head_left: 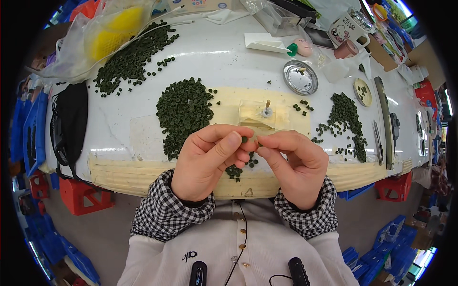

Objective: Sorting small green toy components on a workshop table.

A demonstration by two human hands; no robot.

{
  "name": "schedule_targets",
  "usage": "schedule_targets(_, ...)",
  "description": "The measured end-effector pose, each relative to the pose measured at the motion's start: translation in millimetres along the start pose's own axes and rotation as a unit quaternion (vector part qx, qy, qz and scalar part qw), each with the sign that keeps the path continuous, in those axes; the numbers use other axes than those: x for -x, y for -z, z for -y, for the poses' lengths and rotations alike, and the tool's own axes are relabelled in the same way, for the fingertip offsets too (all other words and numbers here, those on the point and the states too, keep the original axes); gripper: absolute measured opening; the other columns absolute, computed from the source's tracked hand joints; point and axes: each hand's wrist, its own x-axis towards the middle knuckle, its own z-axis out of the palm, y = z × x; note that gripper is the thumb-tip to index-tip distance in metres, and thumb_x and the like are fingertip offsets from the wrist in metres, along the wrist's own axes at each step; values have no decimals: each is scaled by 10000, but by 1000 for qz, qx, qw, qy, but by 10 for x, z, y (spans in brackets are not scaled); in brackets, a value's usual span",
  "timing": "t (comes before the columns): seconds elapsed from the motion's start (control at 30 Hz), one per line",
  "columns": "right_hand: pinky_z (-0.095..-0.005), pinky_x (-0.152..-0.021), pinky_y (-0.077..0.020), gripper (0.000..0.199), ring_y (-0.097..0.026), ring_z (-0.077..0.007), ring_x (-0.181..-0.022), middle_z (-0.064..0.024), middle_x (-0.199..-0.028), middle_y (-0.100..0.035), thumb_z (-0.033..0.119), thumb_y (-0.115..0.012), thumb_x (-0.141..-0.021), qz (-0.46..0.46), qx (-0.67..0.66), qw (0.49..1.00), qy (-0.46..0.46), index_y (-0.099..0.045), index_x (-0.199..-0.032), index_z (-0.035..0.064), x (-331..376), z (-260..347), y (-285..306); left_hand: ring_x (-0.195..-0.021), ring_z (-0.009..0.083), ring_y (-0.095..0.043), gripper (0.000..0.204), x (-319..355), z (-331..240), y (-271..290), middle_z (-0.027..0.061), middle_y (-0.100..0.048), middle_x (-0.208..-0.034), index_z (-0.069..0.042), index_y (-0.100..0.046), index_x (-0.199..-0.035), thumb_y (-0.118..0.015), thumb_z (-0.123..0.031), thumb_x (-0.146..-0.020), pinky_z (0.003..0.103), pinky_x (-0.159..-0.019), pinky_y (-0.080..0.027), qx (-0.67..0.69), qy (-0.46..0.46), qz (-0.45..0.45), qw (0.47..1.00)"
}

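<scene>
White table (229, 57), curved by the lens, spread wide under everything, edged near the body with layered cream tape (124, 174). Far left corner: clear bag (102, 35) slumped on the tabletop, yellow contents inside. Beside it, black pouch (71, 119) draped over the left edge. Back edge: pale box (200, 5) with coloured print, only its lower strip visible. Far right: white mug (347, 29) with a cartoon picture, pink cup (347, 48) just beside. Three heaps of small dark green pieces: top left (131, 59), centre (183, 112), right (346, 119). Round metal lid (300, 77) between centre and right heaps. Cream block (257, 114) with a small peg, directly beyond the hands.

Left hand (207, 162) raised above the near edge, fingers curled, thumb pressed forward. Right hand (293, 164) opposite, fingertips meeting the left's. Green piece (244, 139) pinched at left fingertips; another speck of green at the right's, grip there too small to tell. Checked cuffs (164, 209) at both wrists. Few loose pieces (234, 171) on the tape below the hands.
</scene>
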Motion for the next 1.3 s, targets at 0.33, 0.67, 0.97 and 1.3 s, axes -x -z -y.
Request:
schedule_targets(0.33, -247, -782, -500, 142, -630, -133, -853, -78, -929, -641, -52, -676, -826, -4, -50, 998, -44, -652, -964, -32, -6, -4, -32, -819, 111, -646, 187, 4, 76, 7, 109, -702, -970, 15, -650, -1077, -640, -2, -891, 238, -743, -534, -104, -74, -11, 992)
schedule_targets(0.67, -250, -783, -512, 143, -641, -137, -842, -85, -937, -636, -62, -670, -828, 1, -57, 998, -29, -648, -968, -40, -3, -8, -51, -804, 122, -668, 174, 23, 75, -24, 123, -707, -949, 35, -663, -1019, -678, 42, -845, 231, -731, -545, -168, -110, -37, 979)
schedule_targets(0.97, -257, -743, -501, 123, -637, -149, -815, -89, -896, -647, -60, -679, -811, -21, -3, 1000, -22, -664, -930, -32, -1, 11, -87, -824, 129, -665, 177, 38, 95, -64, 123, -703, -942, 47, -667, -1009, -675, 74, -835, 234, -736, -546, -179, -140, -52, 972)
schedule_targets(1.3, -259, -736, -497, 201, -627, -171, -811, -112, -911, -655, -48, -667, -821, -15, -1, 1000, -14, -691, -1018, -16, 53, -23, -103, -852, 158, -639, 247, 43, 56, -71, 126, -667, -958, 17, -690, -999, -650, 150, -794, 251, -725, -524, -454, -297, -53, 839)
